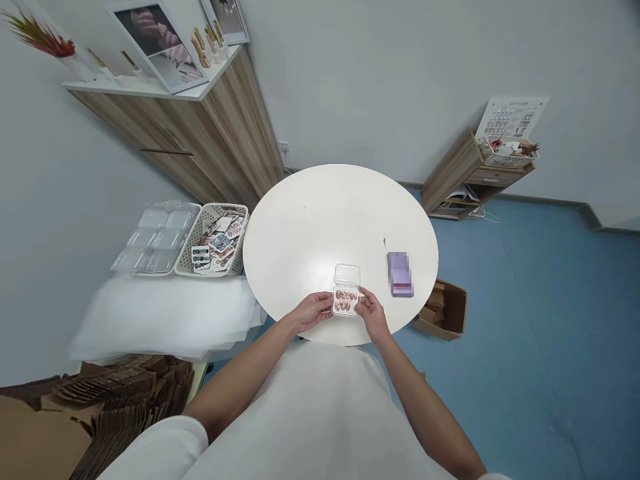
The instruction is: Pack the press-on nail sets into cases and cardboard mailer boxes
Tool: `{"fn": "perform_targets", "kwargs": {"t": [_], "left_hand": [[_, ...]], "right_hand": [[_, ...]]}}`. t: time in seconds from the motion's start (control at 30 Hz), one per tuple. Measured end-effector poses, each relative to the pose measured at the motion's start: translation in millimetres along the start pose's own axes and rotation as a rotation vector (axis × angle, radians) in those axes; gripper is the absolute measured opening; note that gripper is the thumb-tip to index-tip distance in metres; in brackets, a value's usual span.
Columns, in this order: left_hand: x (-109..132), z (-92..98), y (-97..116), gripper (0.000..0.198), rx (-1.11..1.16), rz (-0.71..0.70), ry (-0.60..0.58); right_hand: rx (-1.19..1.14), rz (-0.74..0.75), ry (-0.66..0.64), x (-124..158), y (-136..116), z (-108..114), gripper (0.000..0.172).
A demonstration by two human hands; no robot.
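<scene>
A small clear plastic case (pixel 347 275) lies over the near part of the round white table (pixel 310 220), its lid raised on the far side. Inside its base is a card of press-on nails (pixel 345 301) in two rows, pinkish brown and shiny. My left hand (pixel 313 312) grips the case's left edge between thumb and fingers. On the opposite edge, my right hand (pixel 371 313) holds the case too, its thumb by the lower right corner. A purple box (pixel 401 274), partly blurred, rests on the table right of my right hand.
Left of the table stand a white basket (pixel 242 243) of nail cards and stacked clear cases (pixel 155 237). Below them lie translucent sheets (pixel 165 313) and folded cardboard (pixel 145 400). An open cardboard box (pixel 456 310) sits on the floor at right. Cabinets line the wall.
</scene>
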State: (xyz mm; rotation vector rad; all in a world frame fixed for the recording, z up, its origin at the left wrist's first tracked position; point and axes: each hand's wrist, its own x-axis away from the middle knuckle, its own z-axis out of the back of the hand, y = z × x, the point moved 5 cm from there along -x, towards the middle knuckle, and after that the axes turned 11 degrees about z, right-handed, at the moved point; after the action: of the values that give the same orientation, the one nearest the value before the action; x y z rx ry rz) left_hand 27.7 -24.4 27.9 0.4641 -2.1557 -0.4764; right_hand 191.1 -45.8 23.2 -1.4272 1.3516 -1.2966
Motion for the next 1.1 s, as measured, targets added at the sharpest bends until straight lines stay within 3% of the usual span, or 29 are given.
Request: {"fn": "perform_targets", "kwargs": {"t": [0.2,0.5,0.8,1.1], "left_hand": [[-1,-0.2,-1,0.027,-0.035,0.012,-0.003],[-2,3.7,-7,0.029,-0.045,0.041,-0.012],[1,-2.6,-5,0.025,-0.011,0.061,-0.034],[-2,-5.6,-9,0.022,0.029,0.08,-0.053]], "right_hand": [[-0.04,-0.174,-0.169,-18,-4,4,0.051],[0.002,-0.165,-0.166,-41,-23,14,0.045],[-0.03,-0.072,-0.138,-40,-33,9,0.038],[-0.141,-0.133,-0.09,-22,-33,6,0.023]]}}
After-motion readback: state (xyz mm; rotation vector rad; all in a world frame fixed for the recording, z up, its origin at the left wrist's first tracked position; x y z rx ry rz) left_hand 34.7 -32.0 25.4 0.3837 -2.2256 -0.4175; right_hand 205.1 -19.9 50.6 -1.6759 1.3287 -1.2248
